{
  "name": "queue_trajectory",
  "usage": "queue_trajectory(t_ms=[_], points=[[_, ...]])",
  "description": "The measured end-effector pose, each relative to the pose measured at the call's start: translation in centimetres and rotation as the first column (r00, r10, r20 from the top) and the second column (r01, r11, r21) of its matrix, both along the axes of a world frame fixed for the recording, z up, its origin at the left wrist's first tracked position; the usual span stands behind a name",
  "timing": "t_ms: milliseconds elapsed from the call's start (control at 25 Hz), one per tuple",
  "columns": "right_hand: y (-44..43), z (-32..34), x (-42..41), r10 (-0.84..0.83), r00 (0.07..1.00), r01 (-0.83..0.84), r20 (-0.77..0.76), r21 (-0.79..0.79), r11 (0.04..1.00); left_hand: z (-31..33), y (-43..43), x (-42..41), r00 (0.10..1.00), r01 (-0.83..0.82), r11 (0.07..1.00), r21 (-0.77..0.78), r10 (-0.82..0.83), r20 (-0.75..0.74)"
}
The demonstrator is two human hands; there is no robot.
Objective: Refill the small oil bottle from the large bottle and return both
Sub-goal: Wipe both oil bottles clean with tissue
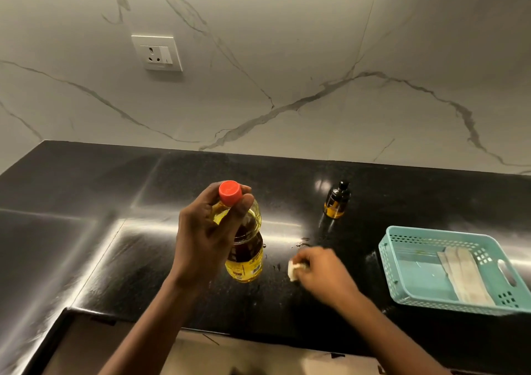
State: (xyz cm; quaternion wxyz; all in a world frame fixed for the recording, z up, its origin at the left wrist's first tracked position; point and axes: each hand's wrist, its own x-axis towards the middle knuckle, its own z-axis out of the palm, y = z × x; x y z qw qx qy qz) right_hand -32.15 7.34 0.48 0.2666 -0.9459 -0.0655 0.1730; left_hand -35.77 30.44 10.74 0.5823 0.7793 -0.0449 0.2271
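The large oil bottle (pixel 246 259), clear plastic with yellow oil and a red cap, stands upright on the black counter (pixel 86 190). My left hand (pixel 205 236) grips its neck and shoulder just under the cap. The small amber bottle (pixel 336 202) with a black cap stands apart, further back and to the right, with a little oil in it. My right hand (pixel 321 271) pinches a small white wad (pixel 293 269) and presses it on the counter to the right of the large bottle. The right hand is motion-blurred.
A teal perforated plastic basket (pixel 402 282) sits at the right with pale flat strips lying in it. A few drops glisten on the counter near the right hand. A marble wall with a power socket (pixel 157 52) rises behind. The counter's front edge runs close below my arms.
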Motion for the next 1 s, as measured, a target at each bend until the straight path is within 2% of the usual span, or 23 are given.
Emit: queue_trajectory(t_ms=[120, 200, 400, 520, 720, 840, 1000], points=[[0.1, -3.0, -1.7, 0.089, 0.996, -0.087, 0.012, -0.131, 0.988, -0.4, 0.0, 0.4, 1.000, 0.008, 1.000, -0.020, -0.008, -0.008], [0.0, -3.6, -2.0, 0.127, 0.992, -0.129, -0.025, -0.137, 0.982, -0.7, 0.0, 0.6, 1.000, 0.021, 0.999, -0.041, -0.022, -0.015], [-1.5, -3.8, -1.0, -0.034, 0.989, 0.046, -0.145, 0.086, 0.995, -1.6, 0.0, 0.9, 1.000, 0.030, 0.999, -0.018, -0.030, -0.011], [-2.7, -2.8, 0.1, -0.056, 0.996, 0.067, -0.072, 0.163, 0.984, -1.9, -0.1, 1.2, 0.998, 0.059, 0.998, -0.036, -0.060, -0.027], [0.2, 0.3, 0.8, 0.099, 0.995, -0.084, -0.014, 0.419, 0.904, -1.8, -1.5, 3.1, 0.991, 0.127, 0.990, -0.068, -0.129, -0.024], [2.5, 1.3, 2.2, 0.028, 0.992, -0.083, 0.125, 0.460, 0.884, -1.4, -2.5, 5.6, 0.983, 0.184, 0.982, -0.052, -0.183, 0.029], [3.1, 1.6, 6.0, -0.065, 0.982, -0.029, 0.176, 0.488, 0.872, -1.4, -3.0, 11.2, 0.959, 0.280, 0.959, -0.040, -0.277, 0.065]])
